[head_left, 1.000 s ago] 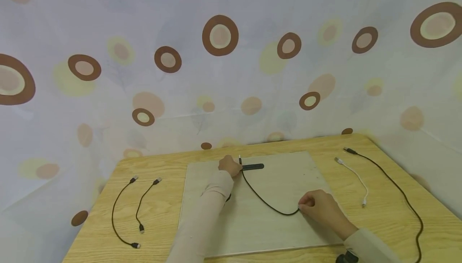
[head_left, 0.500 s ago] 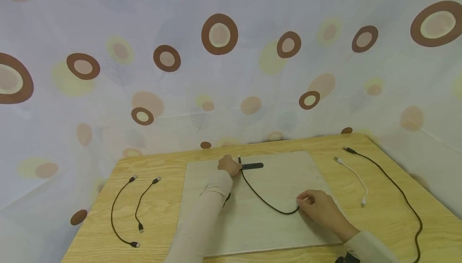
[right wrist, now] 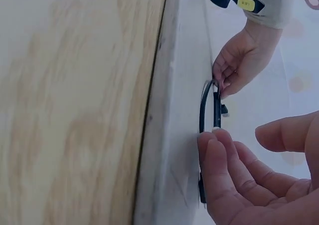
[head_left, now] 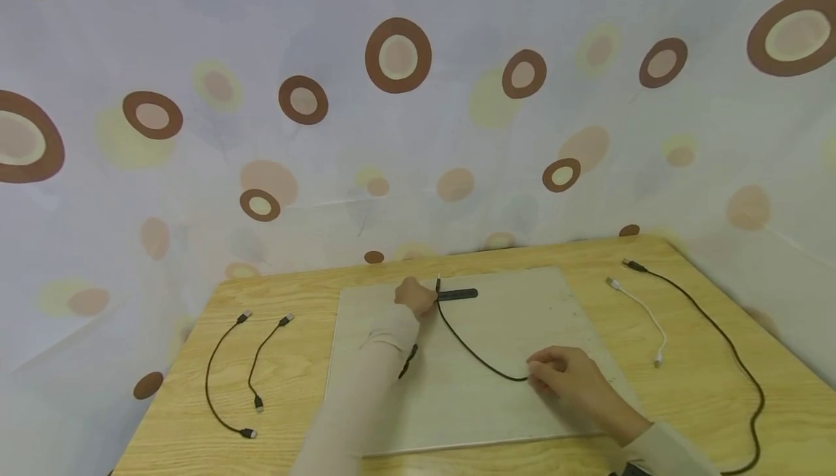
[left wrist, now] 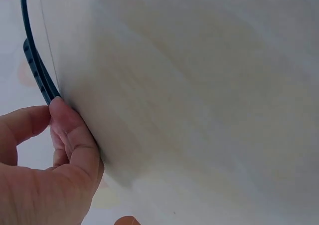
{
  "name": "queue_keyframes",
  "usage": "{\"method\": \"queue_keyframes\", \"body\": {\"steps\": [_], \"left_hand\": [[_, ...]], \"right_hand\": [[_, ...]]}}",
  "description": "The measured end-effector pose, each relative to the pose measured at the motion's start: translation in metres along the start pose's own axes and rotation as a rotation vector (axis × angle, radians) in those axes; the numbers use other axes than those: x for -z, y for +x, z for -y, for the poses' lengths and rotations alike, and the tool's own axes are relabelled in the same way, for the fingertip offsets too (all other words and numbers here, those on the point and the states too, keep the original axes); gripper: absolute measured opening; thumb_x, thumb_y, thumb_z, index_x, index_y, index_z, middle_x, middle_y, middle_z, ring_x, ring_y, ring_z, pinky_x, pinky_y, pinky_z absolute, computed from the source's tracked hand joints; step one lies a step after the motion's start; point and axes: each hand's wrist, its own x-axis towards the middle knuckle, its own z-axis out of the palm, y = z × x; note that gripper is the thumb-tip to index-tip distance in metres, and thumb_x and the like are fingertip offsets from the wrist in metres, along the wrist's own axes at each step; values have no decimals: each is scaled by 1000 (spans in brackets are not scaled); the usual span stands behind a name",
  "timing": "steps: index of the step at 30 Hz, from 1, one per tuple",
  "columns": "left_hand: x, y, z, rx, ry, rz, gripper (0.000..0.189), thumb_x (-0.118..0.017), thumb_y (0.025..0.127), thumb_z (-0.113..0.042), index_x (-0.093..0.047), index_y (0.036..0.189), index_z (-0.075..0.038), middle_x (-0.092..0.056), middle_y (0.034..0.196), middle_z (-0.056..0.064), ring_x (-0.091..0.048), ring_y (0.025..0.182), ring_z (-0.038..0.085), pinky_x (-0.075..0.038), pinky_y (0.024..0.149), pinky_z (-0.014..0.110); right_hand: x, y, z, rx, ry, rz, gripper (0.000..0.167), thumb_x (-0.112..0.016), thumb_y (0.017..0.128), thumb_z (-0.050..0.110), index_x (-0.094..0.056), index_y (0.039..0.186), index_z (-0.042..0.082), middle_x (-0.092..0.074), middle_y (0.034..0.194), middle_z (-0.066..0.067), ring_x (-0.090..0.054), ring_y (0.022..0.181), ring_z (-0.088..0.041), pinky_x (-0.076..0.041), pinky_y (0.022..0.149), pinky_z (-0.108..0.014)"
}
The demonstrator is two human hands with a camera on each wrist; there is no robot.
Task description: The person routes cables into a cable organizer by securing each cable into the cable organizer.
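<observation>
At the far edge of the white board, my left hand pinches a black strap with a row of bumps. A black cable runs into the same fingertips; its silver-tipped plug stands out just beside them. From there the cable curves across the board to my right hand, whose fingertips hold it near the other end. In the right wrist view, one digit is raised off the cable, and a dark plug shows past the fingers. My fingers hide the exact contact.
Two short black USB cables lie on the wooden table left of the board. To the right are a short white cable and a long black cable. A patterned cloth hangs behind the table.
My right hand has shifted slightly left over the board, with less cable showing between the hands. My left hand stays at the strap. The head view has tilted a little.
</observation>
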Motion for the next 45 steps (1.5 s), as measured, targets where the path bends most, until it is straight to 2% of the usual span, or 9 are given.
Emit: {"method": "queue_keyframes", "body": {"steps": [4,7,9,15,20,24,30,36,45], "left_hand": [[6,1,3,-14,4,43,27,-65,87,-14,-64,104,7,-62,72,8,-54,59,16,-43,53,25],[13,-2,4,-20,-12,136,17,-64,88,-13,-67,88,3,-58,60,3,-51,53,13,-42,51,23],[21,-8,5,-29,-19,197,18,-63,89,-13,-68,81,2,-55,59,1,-49,53,11,-43,51,22],[47,-28,20,-114,-62,329,21,-61,92,-14,-69,103,2,-65,86,4,-57,71,11,-49,64,23],[73,-34,41,-193,-94,374,26,-59,95,-16,-66,112,3,-68,100,10,-62,80,14,-52,72,27],[95,-34,53,-221,-100,343,28,-56,97,-17,-64,114,4,-67,102,12,-64,85,18,-53,75,30],[131,-32,66,-182,-112,259,30,-55,99,-19,-63,116,3,-66,105,12,-65,96,26,-53,83,36],[158,-31,83,-193,-96,173,32,-52,100,-17,-60,119,6,-64,109,17,-62,99,28,-51,86,40],[187,-33,107,-233,55,12,31,-54,98,-15,-60,120,6,-59,121,22,-54,112,37,-46,92,48]], "right_hand": [[-6,0,1,48,132,83,29,-56,95,9,-59,107,-18,-69,89,-16,-68,77,-18,-56,69,-26],[-13,-1,4,87,225,133,31,-55,96,7,-56,108,-21,-68,95,-22,-68,82,-14,-56,74,-26],[-19,-1,7,120,270,162,32,-55,97,7,-55,110,-22,-67,99,-25,-68,85,-11,-55,77,-25],[-38,-3,18,147,375,224,35,-54,97,7,-52,112,-25,-65,102,-30,-69,88,-11,-55,80,-27],[-56,-4,24,135,420,246,32,-54,96,4,-53,110,-25,-66,101,-29,-68,89,-12,-55,80,-28],[-67,-5,31,146,420,267,32,-55,96,7,-56,108,-23,-66,101,-28,-68,90,-11,-55,81,-28],[-83,-8,45,146,431,328,35,-56,97,13,-58,110,-18,-67,104,-25,-68,96,-21,-54,82,-28],[-97,-7,50,148,457,366,34,-56,98,13,-58,110,-19,-67,103,-22,-67,94,-14,-53,82,-24],[-110,-5,57,109,480,395,32,-54,98,11,-58,111,-17,-67,105,-18,-65,101,-24,-53,85,-26]]}}
